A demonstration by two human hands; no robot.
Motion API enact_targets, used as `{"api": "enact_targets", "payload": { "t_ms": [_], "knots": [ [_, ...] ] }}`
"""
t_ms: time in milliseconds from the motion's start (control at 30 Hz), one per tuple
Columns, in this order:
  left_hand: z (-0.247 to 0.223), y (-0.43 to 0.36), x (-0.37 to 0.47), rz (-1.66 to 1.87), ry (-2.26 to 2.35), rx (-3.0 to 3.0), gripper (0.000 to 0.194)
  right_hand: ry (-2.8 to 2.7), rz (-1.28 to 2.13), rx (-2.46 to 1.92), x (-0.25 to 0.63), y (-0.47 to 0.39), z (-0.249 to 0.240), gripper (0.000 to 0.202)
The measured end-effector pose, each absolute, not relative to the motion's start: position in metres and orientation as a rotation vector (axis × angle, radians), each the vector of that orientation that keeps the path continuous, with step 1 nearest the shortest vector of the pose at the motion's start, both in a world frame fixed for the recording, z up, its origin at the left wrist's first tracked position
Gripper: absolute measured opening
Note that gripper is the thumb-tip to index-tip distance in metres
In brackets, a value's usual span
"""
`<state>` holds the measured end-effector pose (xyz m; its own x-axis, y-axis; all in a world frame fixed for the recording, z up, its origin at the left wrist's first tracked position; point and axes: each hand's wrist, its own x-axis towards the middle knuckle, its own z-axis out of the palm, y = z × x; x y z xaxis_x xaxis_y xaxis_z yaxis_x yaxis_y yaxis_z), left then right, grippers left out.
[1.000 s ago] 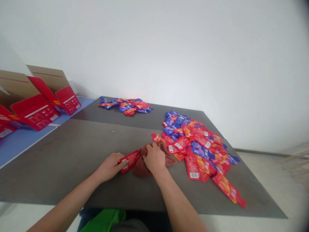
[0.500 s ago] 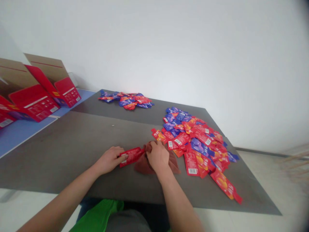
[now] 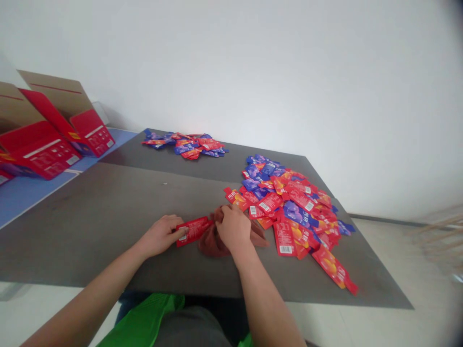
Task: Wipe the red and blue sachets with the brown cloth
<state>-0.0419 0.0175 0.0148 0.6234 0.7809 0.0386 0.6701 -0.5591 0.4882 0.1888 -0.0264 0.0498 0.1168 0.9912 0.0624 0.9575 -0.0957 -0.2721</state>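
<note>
My left hand point(image 3: 162, 234) grips the left end of a red pouch point(image 3: 194, 230), its thumb on top near the barcode. The pouch lies almost level, its narrow spout end pointing right. My right hand point(image 3: 233, 227) is closed on a bunched reddish-brown cloth point(image 3: 214, 242), pressed against the pouch's spout end. Part of the cloth spreads out to the right beneath my wrist. Where cloth and spout meet is partly hidden by my fingers.
A large heap of red and blue-purple pouches point(image 3: 289, 202) covers the table's right side. A smaller pile point(image 3: 193, 145) lies at the back. Open red cartons point(image 3: 45, 152) stand at the left on a blue surface point(image 3: 47, 190). A white wall point(image 3: 253, 72) rises behind the grey table point(image 3: 108, 212).
The whole view has shifted slightly. Both hands keep their hold on the pouch and the cloth, and the cloth's folds under my right hand have changed shape a little.
</note>
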Motion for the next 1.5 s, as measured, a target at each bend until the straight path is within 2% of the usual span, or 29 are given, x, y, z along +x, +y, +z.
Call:
{"api": "enact_targets", "payload": {
  "t_ms": [167, 400, 500, 633, 700, 800, 900, 1133, 1367, 1500],
  "knots": [
    [0.006, 0.02, -0.046, 0.397, 1.168, 2.366, 0.023, -2.168, 0.254, -1.676, 0.139, -0.05, 0.049, 0.021],
    [0.015, 0.016, -0.04, 0.35, 1.151, 2.424, 0.039, -1.931, 0.243, -2.195, 0.186, -0.033, 0.035, 0.015],
    [0.015, 0.016, -0.042, 0.363, 1.155, 2.411, 0.039, -1.99, 0.253, -2.037, 0.182, -0.041, 0.048, 0.015],
    [0.01, 0.018, -0.044, 0.398, 1.144, 2.379, 0.025, -2.106, 0.296, -1.691, 0.141, -0.054, 0.048, 0.023],
    [0.01, 0.018, -0.043, 0.389, 1.167, 2.381, 0.026, -2.124, 0.316, -1.738, 0.136, -0.051, 0.039, 0.018],
    [0.014, 0.016, -0.04, 0.365, 1.19, 2.396, 0.036, -2.009, 0.277, -2.035, 0.159, -0.04, 0.03, 0.016],
    [0.015, 0.015, -0.04, 0.371, 1.159, 2.41, 0.039, -1.905, 0.202, -2.207, 0.184, -0.035, 0.037, 0.014],
    [0.007, 0.017, -0.044, 0.39, 1.175, 2.399, 0.027, -2.079, 0.227, -1.742, 0.137, -0.055, 0.046, 0.011],
    [0.013, 0.013, -0.04, 0.374, 1.19, 2.432, 0.039, -1.92, 0.189, -2.171, 0.179, -0.035, 0.034, 0.012],
    [0.007, 0.015, -0.044, 0.391, 1.197, 2.413, 0.035, -1.98, 0.2, -1.91, 0.163, -0.049, 0.051, 0.01]
  ]
}}
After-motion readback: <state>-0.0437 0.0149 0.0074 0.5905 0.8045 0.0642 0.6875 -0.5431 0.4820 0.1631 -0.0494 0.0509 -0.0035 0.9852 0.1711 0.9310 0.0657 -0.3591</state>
